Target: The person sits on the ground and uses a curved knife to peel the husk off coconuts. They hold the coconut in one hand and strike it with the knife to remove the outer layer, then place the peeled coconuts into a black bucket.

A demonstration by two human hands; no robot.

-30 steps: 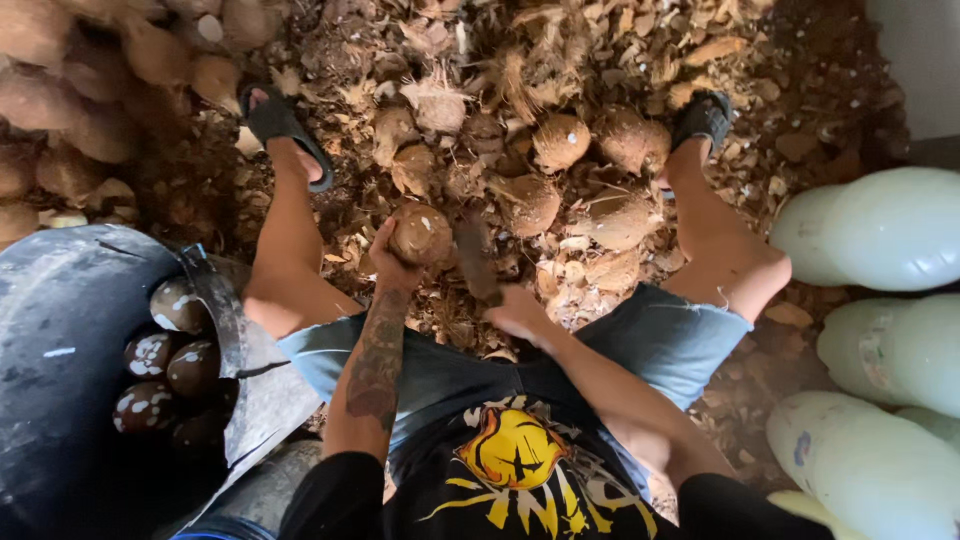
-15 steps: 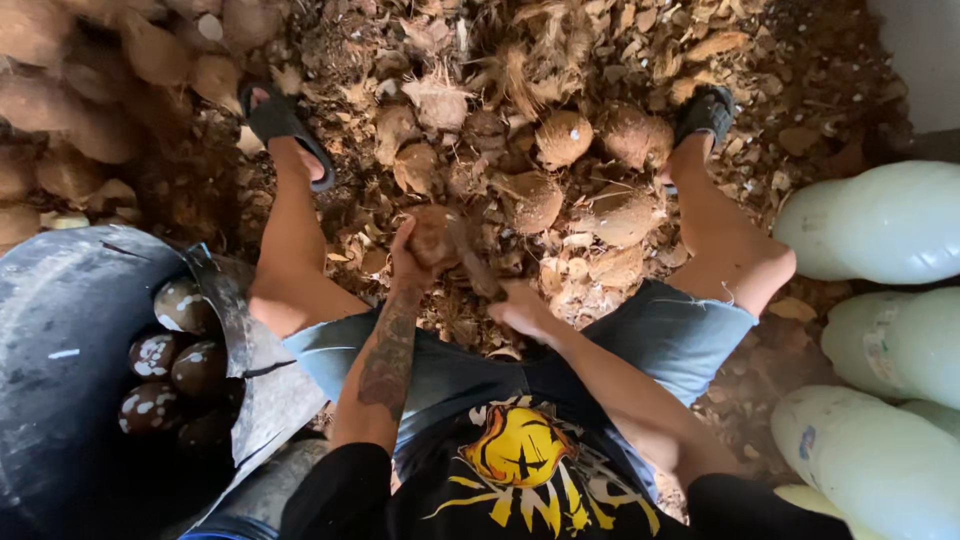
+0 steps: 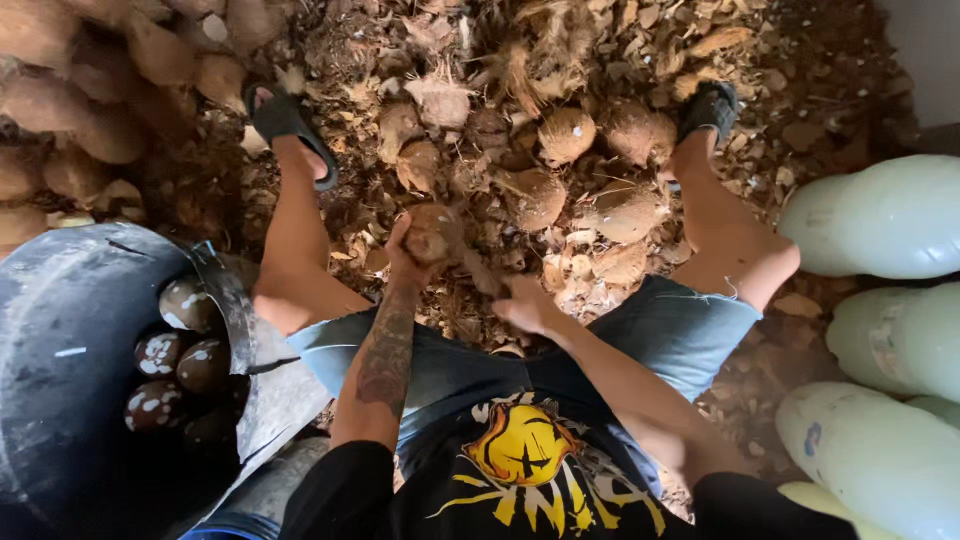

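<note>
Floor: dirt ground (image 3: 820,90) buried under brown husk scraps (image 3: 470,60), seen from above between the person's spread legs.
Coconut: a brown, partly husked coconut (image 3: 432,232), raised above the scrap heap, in front of the knees and a little left of centre.
Left hand: left hand (image 3: 408,262) wrapped around the coconut from below and from the left side, fingers clamped on it; forearm tattooed.
Right hand: right hand (image 3: 525,305) just right of the coconut and lower, blurred; it seems curled around something dark and slanted reaching up toward the coconut, but whether it grips cannot be told.
Hands, relation: near each other, not touching.
Clothing: blue denim shorts (image 3: 690,335), black shirt with a yellow print (image 3: 525,450), black sandals (image 3: 285,120) on both feet.
Loose nuts: several husked coconuts (image 3: 565,135) lying in the scraps beyond the hands, between the feet.
Unhusked pile: large tan coconuts (image 3: 100,130) stacked at upper left.
Tub: dark round tub (image 3: 60,330) at left, beside the left knee, its edge torn; inside lie dark shelled nuts (image 3: 180,365) with pale flecks.
Jugs: pale green plastic jugs (image 3: 880,215) lying along the right edge, well apart from the hands.
</note>
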